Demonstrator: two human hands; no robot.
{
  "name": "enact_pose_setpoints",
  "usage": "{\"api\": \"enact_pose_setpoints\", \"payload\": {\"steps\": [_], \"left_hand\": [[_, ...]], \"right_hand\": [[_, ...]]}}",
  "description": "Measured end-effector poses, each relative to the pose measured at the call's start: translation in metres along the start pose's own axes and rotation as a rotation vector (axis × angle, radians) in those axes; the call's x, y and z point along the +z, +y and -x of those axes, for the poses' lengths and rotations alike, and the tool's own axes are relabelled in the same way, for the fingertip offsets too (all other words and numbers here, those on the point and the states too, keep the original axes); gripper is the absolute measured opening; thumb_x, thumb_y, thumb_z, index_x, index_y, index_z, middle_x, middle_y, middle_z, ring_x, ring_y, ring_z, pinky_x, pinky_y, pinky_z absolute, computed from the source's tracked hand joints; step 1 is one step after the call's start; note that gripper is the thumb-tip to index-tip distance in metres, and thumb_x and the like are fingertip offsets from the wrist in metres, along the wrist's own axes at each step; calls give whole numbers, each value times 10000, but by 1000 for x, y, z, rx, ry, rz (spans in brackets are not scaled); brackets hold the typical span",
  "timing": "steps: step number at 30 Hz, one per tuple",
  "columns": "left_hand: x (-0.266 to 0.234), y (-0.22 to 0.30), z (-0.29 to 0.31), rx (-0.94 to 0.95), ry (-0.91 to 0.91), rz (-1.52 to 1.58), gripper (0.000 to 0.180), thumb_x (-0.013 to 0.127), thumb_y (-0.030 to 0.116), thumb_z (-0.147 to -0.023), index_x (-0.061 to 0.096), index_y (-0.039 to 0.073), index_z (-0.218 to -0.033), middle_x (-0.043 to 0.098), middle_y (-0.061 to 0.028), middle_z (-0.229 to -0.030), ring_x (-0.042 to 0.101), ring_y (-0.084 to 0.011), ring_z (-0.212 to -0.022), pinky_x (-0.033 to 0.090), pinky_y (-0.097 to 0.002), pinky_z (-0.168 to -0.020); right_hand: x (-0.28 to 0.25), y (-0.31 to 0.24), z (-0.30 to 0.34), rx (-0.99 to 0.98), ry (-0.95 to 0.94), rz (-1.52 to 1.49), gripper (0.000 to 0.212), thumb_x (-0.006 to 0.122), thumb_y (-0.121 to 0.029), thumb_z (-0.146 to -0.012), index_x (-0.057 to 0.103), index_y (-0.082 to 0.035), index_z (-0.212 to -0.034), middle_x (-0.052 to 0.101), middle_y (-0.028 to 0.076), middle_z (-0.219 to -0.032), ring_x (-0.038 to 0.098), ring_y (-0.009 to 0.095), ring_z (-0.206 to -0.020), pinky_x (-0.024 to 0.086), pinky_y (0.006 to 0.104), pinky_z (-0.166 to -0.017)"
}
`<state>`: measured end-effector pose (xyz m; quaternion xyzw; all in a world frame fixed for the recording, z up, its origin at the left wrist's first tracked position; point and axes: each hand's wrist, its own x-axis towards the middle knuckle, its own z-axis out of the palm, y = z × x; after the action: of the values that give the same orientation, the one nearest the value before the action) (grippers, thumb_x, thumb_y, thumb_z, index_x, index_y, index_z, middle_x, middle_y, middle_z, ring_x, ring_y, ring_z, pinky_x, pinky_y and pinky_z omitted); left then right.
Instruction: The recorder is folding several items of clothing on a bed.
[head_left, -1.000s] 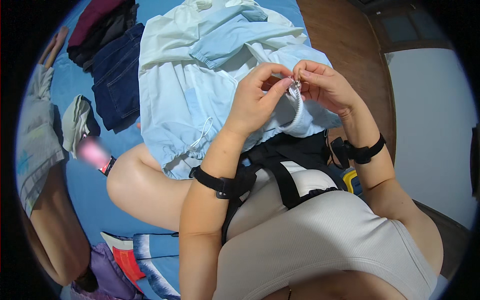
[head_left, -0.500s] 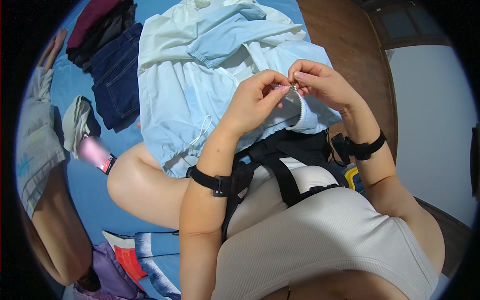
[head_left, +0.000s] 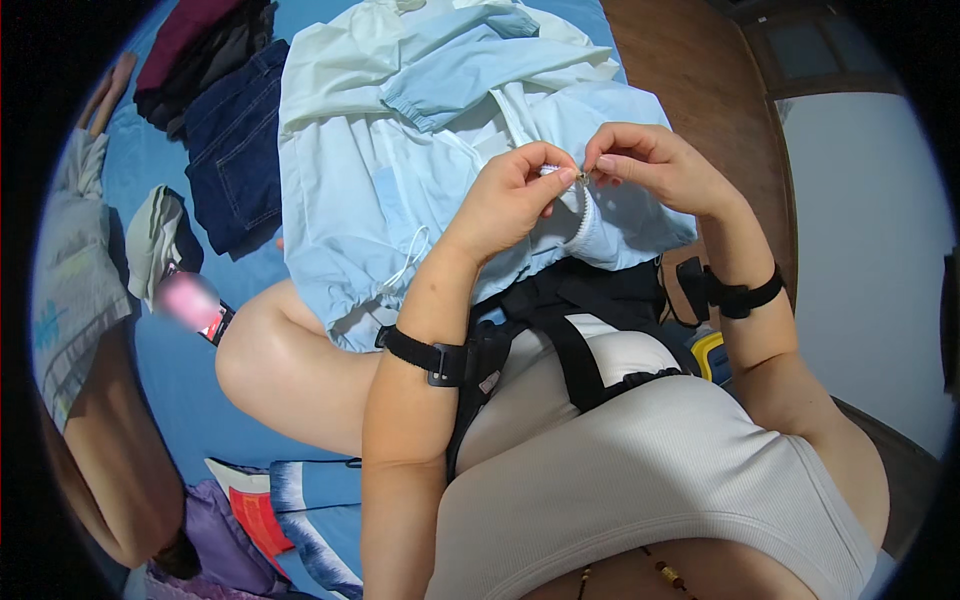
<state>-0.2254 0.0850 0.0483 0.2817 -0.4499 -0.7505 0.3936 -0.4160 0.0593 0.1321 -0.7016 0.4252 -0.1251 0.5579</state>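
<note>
A pale blue and white jacket lies spread across my lap and the bed, one light blue sleeve folded over its upper part. At its lower right edge the white-toothed zipper curves up to my fingers. My left hand pinches the zipper's end between thumb and forefinger. Close against it, my right hand is closed in a pinch on the small metal zipper slider. The fingertips of both hands nearly touch. A white drawstring hangs loose at the jacket's hem.
Folded dark blue jeans and dark red and black clothes lie on the blue bedsheet to the left. A white bundled cloth sits near a pink package. Another person's leg rests at the far left.
Both hands and the zipper's end have shifted slightly. The zipper strip now hangs more upright below my fingers, and the jacket's right edge has moved a little to the right.
</note>
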Motion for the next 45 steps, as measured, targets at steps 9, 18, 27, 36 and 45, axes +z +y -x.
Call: {"api": "enact_pose_setpoints", "payload": {"steps": [9, 18, 27, 36, 45], "left_hand": [[-3, 0, -3, -69, 111, 132, 131, 546, 154, -853, 571, 26, -845, 507, 33, -673, 433, -34, -553, 349, -177, -499], [3, -3, -2, -48, 252, -26, 154, 578, 168, -841, 566, 17, -869, 523, 25, -674, 439, -40, -530, 353, -173, -497], [0, 6, 3, -96, 161, 88, 182, 617, 166, -809, 622, 5, -895, 549, 15, -669, 470, -46, -541, 372, -174, -499], [0, 10, 6, 1, 176, 49, 175, 627, 150, -806, 648, 23, -924, 564, 17, -705, 474, -43, -591, 373, -167, -530], [-1, 4, 3, 14, 206, 94, 180, 622, 137, -813, 634, 19, -949, 574, 11, -735, 489, -43, -608, 387, -161, -548]], "right_hand": [[19, 18, -4, 7, 462, 292, 173, 550, -202, -854, 557, -29, -865, 559, 9, -747, 507, 75, -682, 413, 222, -597], [65, -14, 13, -33, 618, 787, 214, 593, -169, -685, 496, -33, -818, 535, 111, -740, 534, 266, -646, 436, 334, -574], [19, -1, 17, 264, 305, -20, 106, 466, -78, -800, 554, -36, -842, 514, -27, -796, 451, 49, -790, 345, 183, -747], [25, 2, 9, 185, 374, -420, 121, 478, -118, -817, 563, -64, -884, 544, -19, -825, 489, 52, -777, 371, 181, -731], [19, 5, 10, 171, 359, -453, 105, 498, -130, -817, 576, -73, -858, 549, -28, -816, 498, 56, -784, 379, 189, -739]]}}
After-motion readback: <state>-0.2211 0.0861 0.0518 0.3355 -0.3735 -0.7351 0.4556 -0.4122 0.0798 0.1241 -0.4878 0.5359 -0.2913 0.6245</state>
